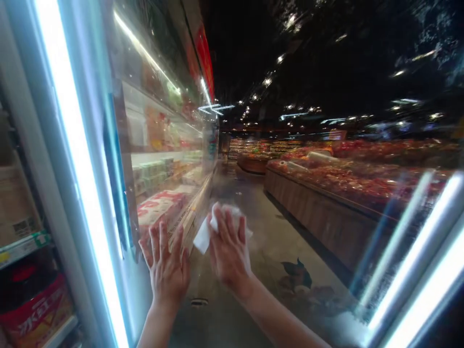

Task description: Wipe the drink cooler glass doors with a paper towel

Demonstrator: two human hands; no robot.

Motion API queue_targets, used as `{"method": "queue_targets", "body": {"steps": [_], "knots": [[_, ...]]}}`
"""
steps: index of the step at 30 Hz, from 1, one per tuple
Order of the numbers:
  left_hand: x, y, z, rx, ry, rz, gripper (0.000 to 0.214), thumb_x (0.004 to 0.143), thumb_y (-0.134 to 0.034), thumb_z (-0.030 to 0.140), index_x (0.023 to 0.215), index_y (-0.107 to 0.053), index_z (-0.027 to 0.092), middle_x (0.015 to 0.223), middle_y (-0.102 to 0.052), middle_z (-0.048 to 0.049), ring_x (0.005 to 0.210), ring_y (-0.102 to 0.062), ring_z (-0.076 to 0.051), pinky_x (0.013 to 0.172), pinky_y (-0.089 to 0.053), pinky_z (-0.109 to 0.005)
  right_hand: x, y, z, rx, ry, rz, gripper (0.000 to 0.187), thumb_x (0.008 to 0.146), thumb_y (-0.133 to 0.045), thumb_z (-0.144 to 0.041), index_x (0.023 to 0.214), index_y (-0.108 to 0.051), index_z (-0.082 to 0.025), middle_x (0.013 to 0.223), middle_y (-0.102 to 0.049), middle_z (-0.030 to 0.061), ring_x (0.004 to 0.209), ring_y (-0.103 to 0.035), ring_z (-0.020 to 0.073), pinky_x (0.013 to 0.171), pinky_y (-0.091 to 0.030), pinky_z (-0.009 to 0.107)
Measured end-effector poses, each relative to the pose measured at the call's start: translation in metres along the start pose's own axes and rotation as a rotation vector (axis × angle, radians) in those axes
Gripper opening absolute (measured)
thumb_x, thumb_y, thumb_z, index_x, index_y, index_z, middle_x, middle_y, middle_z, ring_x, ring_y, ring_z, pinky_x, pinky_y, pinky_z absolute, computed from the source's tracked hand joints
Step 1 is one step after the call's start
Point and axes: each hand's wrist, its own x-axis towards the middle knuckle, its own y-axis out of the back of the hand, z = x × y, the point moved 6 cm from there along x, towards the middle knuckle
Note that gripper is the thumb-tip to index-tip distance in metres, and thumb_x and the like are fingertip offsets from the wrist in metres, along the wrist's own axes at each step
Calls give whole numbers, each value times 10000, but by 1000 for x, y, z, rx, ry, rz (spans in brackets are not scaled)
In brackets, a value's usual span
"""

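My right hand (230, 246) presses a crumpled white paper tissue (203, 237) against a clear glass pane (261, 270). Part of the tissue sticks out left of the thumb, and the rest lies beneath the fingers. To the left, my left hand (166, 266) rests with spread fingers on what looks like the same pane, holding nothing. A smeary, misted patch shows on the glass around the tissue and lower right.
Bright light tubes (79, 164) run down the left side, with more glare at lower right. A shelf at far left bears a red-labelled container (36, 304). Through the glass appear a lit refrigerated display (163, 169), an aisle floor and a long produce stand (308, 208).
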Motion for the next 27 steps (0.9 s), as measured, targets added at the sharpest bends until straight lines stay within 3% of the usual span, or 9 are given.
{"method": "queue_targets", "body": {"steps": [2,4,10,12,17,19,21,25,27], "knots": [[-29,-5,-9,18,5,-27,832,919,-590,142,1613,-178,344,1731,-83,-67,1599,-47,-313,1294,-51,-631,-40,-19,-22,42,159,-63,428,1002,-476,-203,1416,-581,-186,1701,-238,15,1597,-122,212,1317,-5,461],[-39,-7,-15,35,-18,-57,841,912,-587,127,1614,-177,345,1731,-76,-64,1598,-46,-310,1298,-44,-621,-50,-29,-34,63,263,-101,392,996,-497,-213,1366,-624,-197,1690,-277,-5,1590,-158,196,1321,-10,431],[24,11,-18,58,-63,6,758,925,-585,159,1586,-278,364,1728,-1,-39,1587,28,-338,1270,-9,-697,62,-7,-27,43,151,-15,465,1017,-448,-212,1470,-529,-147,1689,-280,56,1604,-60,209,1310,32,485],[21,10,-16,49,-49,6,764,924,-587,150,1583,-277,381,1729,-9,-35,1589,15,-333,1270,-28,-700,65,-4,-26,36,111,-29,465,1023,-440,-219,1475,-526,-157,1695,-261,46,1605,-47,213,1305,41,498],[-58,-11,-12,-18,8,-84,892,888,-591,86,1613,-159,375,1735,-73,-56,1599,-35,-312,1295,-75,-637,-38,-18,-30,14,133,-79,468,962,-463,-155,1404,-611,-193,1638,-392,12,1601,-94,203,1309,48,471],[-71,-18,-8,-38,19,-99,905,874,-610,87,1607,-174,390,1737,-58,-46,1597,-21,-327,1290,-62,-646,-62,-18,-24,-4,179,-84,510,928,-445,-94,1391,-623,-213,1609,-440,-17,1597,-114,178,1313,37,458],[-57,-19,-1,-47,14,-74,913,874,-638,117,1602,-172,410,1738,-41,-41,1595,-7,-344,1275,-53,-679,-50,-7,-7,-27,138,-54,540,926,-430,-78,1425,-591,-203,1614,-434,-9,1597,-108,176,1312,32,463],[-2,-14,20,-32,10,-15,878,903,-625,156,1608,-159,391,1735,24,-75,1595,-18,-361,1250,-89,-722,25,31,40,-69,-68,58,574,978,-420,-118,1551,-421,-145,1658,-350,67,1599,-94,212,1305,3,513],[5,-14,28,-29,19,-3,869,911,-606,147,1614,-146,371,1733,20,-93,1596,-30,-357,1247,-107,-724,35,42,52,-80,-96,78,608,990,-425,-122,1592,-339,-143,1665,-330,77,1597,-107,219,1305,-20,523]]}}
